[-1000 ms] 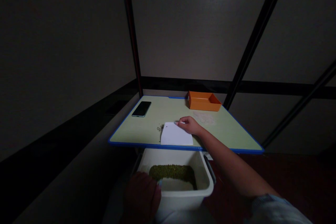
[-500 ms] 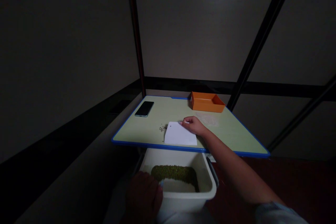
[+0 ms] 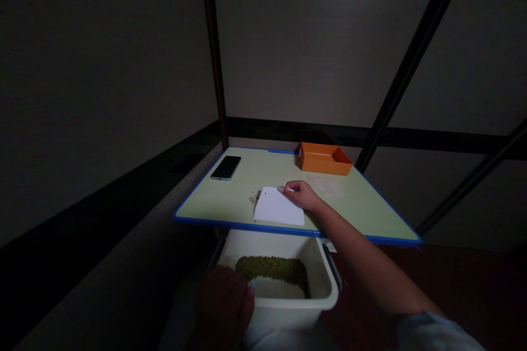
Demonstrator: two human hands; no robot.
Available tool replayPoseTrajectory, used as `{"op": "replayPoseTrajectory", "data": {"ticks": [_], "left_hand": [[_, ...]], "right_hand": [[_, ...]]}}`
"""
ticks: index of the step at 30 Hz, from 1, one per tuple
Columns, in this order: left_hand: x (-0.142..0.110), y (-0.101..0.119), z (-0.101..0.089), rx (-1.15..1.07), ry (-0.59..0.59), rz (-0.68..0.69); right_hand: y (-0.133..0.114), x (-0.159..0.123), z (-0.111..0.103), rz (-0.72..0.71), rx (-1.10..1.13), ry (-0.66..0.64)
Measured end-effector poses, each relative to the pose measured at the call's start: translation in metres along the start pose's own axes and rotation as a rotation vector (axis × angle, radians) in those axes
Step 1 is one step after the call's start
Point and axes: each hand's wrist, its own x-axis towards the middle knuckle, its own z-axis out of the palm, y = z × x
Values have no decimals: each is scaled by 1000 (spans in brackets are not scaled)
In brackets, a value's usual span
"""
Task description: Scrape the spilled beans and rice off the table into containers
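"Dim grey walls (image 3: 296, 55) surround a pale green, blue-edged tabletop (image 3: 259, 167). Right hand (image 3: 303, 196)?"

"Pinching a flat white card (image 3: 280, 208) at centre; dark crumbs (image 3: 253, 198) beside its left edge."

"Left hand (image 3: 224, 301)?"

"Curled by a white plastic tub (image 3: 292, 304), lower centre, grip unclear; green granules (image 3: 272, 267) inside."

The orange rectangular open box (image 3: 325, 164) looks like smooth plastic with a slight sheen. The pale green tabletop (image 3: 242, 186) seems smooth and nearly matt, its blue edging (image 3: 267, 227) plastic-looking. From here, the white flat scraper-like sheet (image 3: 279, 207) appears smooth and matt; the black-screened phone (image 3: 226, 167) is glassy. Rough, grainy green bits (image 3: 272, 267) lie in the smooth, plastic-looking white tub (image 3: 288, 304).
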Motion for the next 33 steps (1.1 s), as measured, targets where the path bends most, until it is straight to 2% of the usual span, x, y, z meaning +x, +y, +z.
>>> {"op": "replayPoseTrajectory", "data": {"ticks": [6,9,18,22,24,27,30,33], "left_hand": [[0,0,-1,4,-34,-13],[0,0,-1,11,-32,-9],[-3,-3,0,34,-61,8],[-2,-2,0,19,-13,-2],[-2,-1,0,18,-8,-14],[-2,0,0,23,-8,-28],[-1,1,0,17,-17,-50],[0,1,0,2,-17,-35]], "right_hand": [[-5,-3,-2,-22,81,-89],[-5,-3,-3,4,131,-68],[0,2,-12,91,335,309],[-7,-3,-23,56,328,379],[-17,-11,-29,6,236,391],[-37,-33,-31,-134,-56,378],[-64,-60,-18,-282,-437,290],[-89,-79,6,-573,-748,196]]}}
